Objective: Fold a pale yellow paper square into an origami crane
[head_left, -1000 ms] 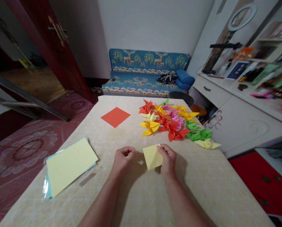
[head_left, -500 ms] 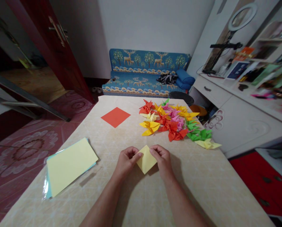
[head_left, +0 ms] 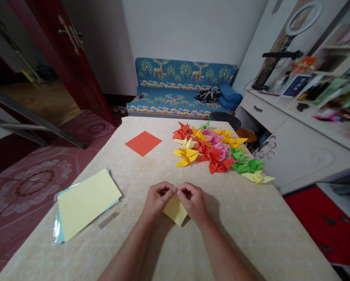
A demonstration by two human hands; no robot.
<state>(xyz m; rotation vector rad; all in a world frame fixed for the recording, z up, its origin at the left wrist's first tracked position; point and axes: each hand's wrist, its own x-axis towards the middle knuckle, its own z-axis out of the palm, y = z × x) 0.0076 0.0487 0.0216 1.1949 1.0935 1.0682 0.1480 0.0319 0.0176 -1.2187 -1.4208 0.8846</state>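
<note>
A folded piece of yellow paper (head_left: 176, 210) is pinched at its far corner between both hands over the near middle of the table. My left hand (head_left: 160, 197) is closed on it, thumb and forefinger at the tip. My right hand (head_left: 192, 199) pinches the same tip from the other side, the two thumbs almost touching. The fingers hide the paper's upper part; its lower point shows below them. Beyond my hands, to the right, lie several paper cranes (head_left: 211, 156) in red, yellow, orange, pink and green. A flat red paper square (head_left: 143, 143) lies beyond them to the left.
A stack of yellow and blue paper sheets (head_left: 88, 203) in a clear sleeve lies on the left of the table (head_left: 128, 253). Behind the table stands a blue patterned sofa (head_left: 169, 91). A white cabinet (head_left: 304, 144) flanks the right side.
My hands have come together at the paper's far corner, where earlier they held its two upper edges apart. The paper now sits slightly lower and nearer, largely covered by the fingers.
</note>
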